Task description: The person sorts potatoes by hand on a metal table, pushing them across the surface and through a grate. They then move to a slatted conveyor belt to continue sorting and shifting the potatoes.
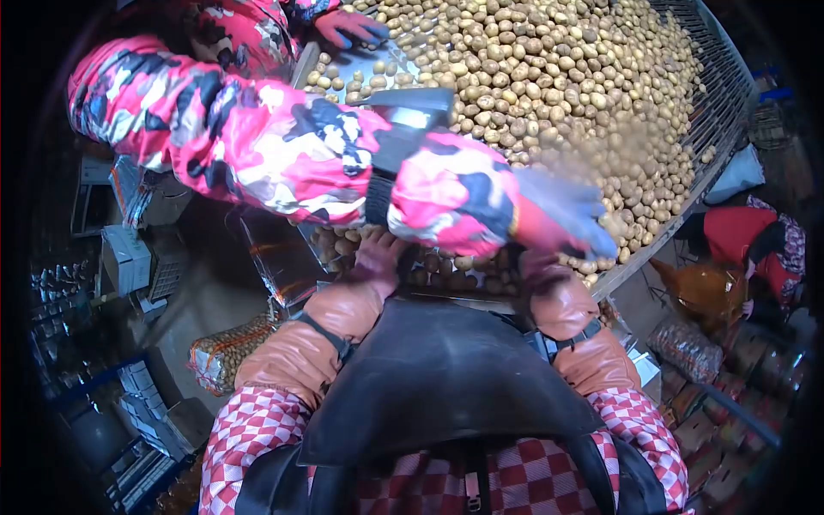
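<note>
Potatoes (pixel 524 69) lie in a thick heap on a slatted sorting table (pixel 725 112). My left hand (pixel 378 257) rests at the near edge, close to several potatoes, its fingers mostly hidden under a co-worker's sleeve. Near the right part of the same edge is my right hand (pixel 547 268), dark and partly covered by the co-worker's glove, so its fingers do not show. Brown sleeve covers (pixel 343 309) with dark straps reach to both my wrists. A black apron (pixel 446 378) covers my front.
A co-worker's camouflage sleeve (pixel 292 146) with a strapped device (pixel 403 129) crosses above my hands. That person's gloved hand (pixel 566 215) is blurred over the potatoes; the other glove (pixel 350 28) is at the far left. A potato sack (pixel 227 354) stands on the floor.
</note>
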A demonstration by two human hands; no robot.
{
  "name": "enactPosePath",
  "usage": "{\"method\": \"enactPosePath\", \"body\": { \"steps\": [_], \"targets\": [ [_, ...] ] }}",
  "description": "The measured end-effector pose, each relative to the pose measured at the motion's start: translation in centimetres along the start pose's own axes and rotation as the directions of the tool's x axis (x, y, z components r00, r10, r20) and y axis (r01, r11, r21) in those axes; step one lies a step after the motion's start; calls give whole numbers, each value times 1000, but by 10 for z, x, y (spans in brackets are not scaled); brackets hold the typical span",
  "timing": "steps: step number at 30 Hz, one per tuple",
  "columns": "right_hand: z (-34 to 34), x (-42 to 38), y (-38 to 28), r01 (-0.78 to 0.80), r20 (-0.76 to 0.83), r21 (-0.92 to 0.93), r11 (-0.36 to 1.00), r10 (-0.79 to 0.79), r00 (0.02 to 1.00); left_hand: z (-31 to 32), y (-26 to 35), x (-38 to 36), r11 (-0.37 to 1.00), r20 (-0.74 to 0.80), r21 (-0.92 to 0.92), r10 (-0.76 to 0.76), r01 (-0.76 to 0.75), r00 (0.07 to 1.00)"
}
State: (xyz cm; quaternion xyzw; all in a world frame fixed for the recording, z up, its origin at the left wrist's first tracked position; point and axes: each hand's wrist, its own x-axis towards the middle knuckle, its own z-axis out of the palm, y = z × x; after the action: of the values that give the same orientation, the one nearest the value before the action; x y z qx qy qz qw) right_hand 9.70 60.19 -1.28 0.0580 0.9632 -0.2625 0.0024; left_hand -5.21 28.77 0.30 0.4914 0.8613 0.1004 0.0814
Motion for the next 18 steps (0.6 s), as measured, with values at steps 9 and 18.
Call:
{"method": "enactPosePath", "body": {
  "steps": [9, 18],
  "targets": [
    [-18, -51, 12, -464, -425, -72, 883, 393, 815, -55, -42, 106, 899, 366, 98, -431, 426, 825],
    [-13, -68, -23, -280, -73, 81, 957, 285, 956, -5, 4, 67, 817, 0, 48, -575, 575, 818]
  ]
}}
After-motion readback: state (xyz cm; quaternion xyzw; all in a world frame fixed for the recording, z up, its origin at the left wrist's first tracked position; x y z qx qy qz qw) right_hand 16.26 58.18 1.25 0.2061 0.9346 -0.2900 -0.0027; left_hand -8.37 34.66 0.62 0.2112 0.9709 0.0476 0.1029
